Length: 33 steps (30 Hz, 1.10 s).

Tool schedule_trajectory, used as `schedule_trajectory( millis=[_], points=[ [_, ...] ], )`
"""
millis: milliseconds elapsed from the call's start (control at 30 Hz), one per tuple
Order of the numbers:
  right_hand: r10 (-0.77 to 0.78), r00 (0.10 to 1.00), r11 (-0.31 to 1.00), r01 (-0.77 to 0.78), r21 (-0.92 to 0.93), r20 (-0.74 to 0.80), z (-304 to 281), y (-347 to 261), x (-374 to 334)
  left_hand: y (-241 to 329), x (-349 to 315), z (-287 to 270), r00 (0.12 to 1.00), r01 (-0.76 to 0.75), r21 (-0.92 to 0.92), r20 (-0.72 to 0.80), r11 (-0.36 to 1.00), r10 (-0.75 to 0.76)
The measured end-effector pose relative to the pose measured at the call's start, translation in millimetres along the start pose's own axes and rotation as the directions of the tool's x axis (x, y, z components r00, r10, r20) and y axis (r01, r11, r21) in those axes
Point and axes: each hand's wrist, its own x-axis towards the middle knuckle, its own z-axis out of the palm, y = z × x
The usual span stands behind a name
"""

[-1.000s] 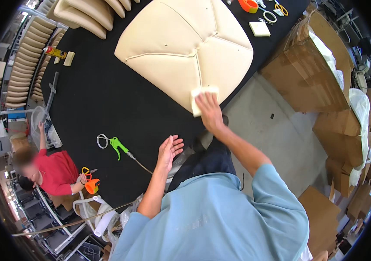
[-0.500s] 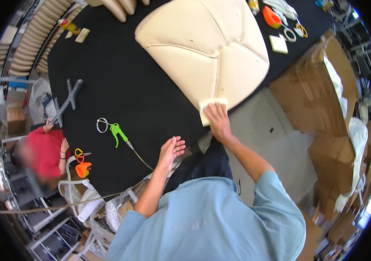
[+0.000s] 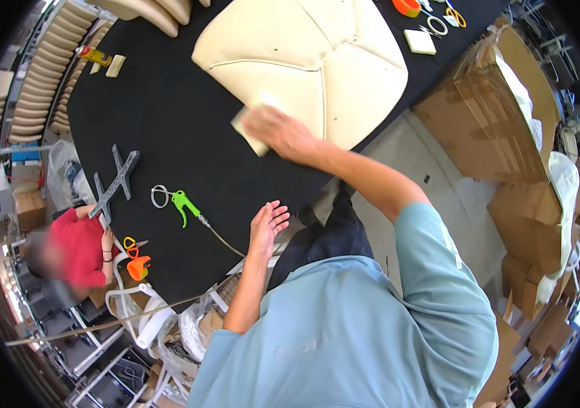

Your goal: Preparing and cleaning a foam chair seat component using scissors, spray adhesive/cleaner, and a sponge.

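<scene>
A cream upholstered seat panel (image 3: 369, 76) with stitched seams lies on the black-covered table (image 3: 188, 129). My right hand (image 3: 282, 133), smeared by motion, presses a pale yellow sponge pad (image 3: 249, 138) against the panel's near left edge; the pad sticks out past that edge. Over the table's near edge hangs my left hand (image 3: 269, 223), palm turned inward, fingers loosely stretched and nothing in them. Left of it lies a green air blow gun (image 3: 182, 202) with its hose running toward me.
At far right are a second sponge block (image 3: 419, 42), a tape roll (image 3: 435, 26) and yellow scissors (image 3: 455, 16). A spray can (image 3: 94, 56) stands far left, near a grey X-shaped bracket (image 3: 117, 182). A person in red (image 3: 80, 248) is beyond the left edge. Cardboard boxes (image 3: 466, 115) stand right.
My right hand has slid the sponge pad from the panel's near corner leftward and away along its edge. My left hand stays about where it was. The view has shifted slightly.
</scene>
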Motion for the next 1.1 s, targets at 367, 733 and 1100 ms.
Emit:
schedule_trajectory(
  millis=[367, 733, 1100],
  points=[
    [0.589, 0.805, 0.791, -0.592, -0.154, -0.069, -54, 52, -249, 4, 13, -9, 0.998, 0.062, 0.097, 0.010, 0.993, -0.063],
    [0.609, 0.755, 0.782, -0.623, 0.026, -0.241, -25, 22, -107, 8, 21, 28, 0.993, 0.090, 0.165, 0.061, 0.982, -0.101],
    [0.561, 0.828, 0.828, -0.561, -0.008, 0.006, -1, -50, -180, 5, 18, 32, 0.994, 0.094, 0.136, 0.039, 0.986, -0.100]
  ],
)
